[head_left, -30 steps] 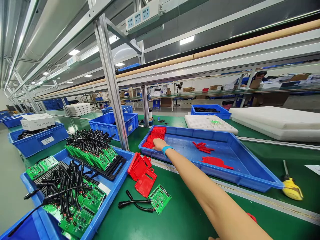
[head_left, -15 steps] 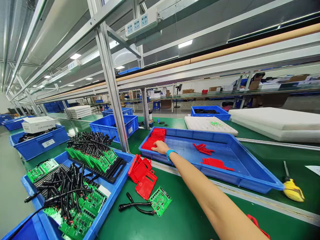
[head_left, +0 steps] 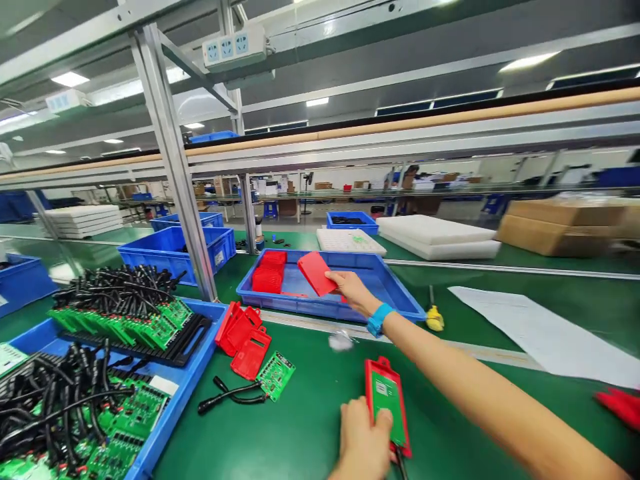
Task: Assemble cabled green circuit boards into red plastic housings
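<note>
My right hand [head_left: 350,288], with a blue band at the wrist, pinches a flat red plastic cover [head_left: 317,273] by its edge above the blue tray [head_left: 330,310]. Low in the view, my left hand [head_left: 364,437] is closed on the near left side of a red plastic case [head_left: 369,373]. A green circuit board [head_left: 388,400] lies inside this case, and a black cable comes out at its near end. To the left, another circuit board [head_left: 277,377] with black cables rests on the green bench. Several red cases [head_left: 250,353] lie in a loose pile beside it.
Stacked red covers [head_left: 269,275] sit in the tray's left end. A blue bin [head_left: 197,357] at left holds boards with black cables. A yellow-handled screwdriver [head_left: 435,319] and a paper sheet [head_left: 540,333] lie at right. A metal post [head_left: 173,160] rises behind the bin.
My right hand has lifted a red cover from the stack and moved right with it. My left hand has come into view with the red case and board. The view has turned right.
</note>
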Available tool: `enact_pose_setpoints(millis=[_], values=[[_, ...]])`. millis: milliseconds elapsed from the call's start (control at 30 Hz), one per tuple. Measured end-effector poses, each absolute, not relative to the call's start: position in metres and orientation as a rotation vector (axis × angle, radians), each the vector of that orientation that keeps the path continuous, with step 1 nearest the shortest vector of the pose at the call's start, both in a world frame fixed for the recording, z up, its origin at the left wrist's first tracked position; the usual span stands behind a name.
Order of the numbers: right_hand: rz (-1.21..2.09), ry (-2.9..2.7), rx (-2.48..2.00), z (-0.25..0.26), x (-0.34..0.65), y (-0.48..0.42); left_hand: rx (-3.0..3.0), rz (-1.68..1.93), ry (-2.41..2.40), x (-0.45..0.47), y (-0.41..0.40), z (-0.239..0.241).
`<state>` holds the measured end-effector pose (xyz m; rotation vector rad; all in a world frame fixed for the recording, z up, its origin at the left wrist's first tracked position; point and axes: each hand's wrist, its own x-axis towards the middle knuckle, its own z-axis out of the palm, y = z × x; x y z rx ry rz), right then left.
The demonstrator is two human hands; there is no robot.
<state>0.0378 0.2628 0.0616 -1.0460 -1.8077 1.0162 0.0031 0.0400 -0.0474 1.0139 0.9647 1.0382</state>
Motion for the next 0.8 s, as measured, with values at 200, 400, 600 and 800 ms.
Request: enact_pose_setpoints(millis=[200,400,600,800], values=[[0.824,-1.861,-1.178,0.059,0.185,0.185,0.824,1.229,1.110,0.001,0.044,-0.046],[0.719,-2.141,-1.216,0.020,0.233,0.119,0.703,1.333,0.980,-0.009,0.040,-0.036],[0.853,-2.390,-1.109,0.027,0.231,0.128,0.682,1.337,0.970,-0.014,0.038,-0.035],[0.947,-2.609,-1.053,0.039,0.223,0.172,0.572,1.408,0.870,-0.014,0.040,-0.031]])
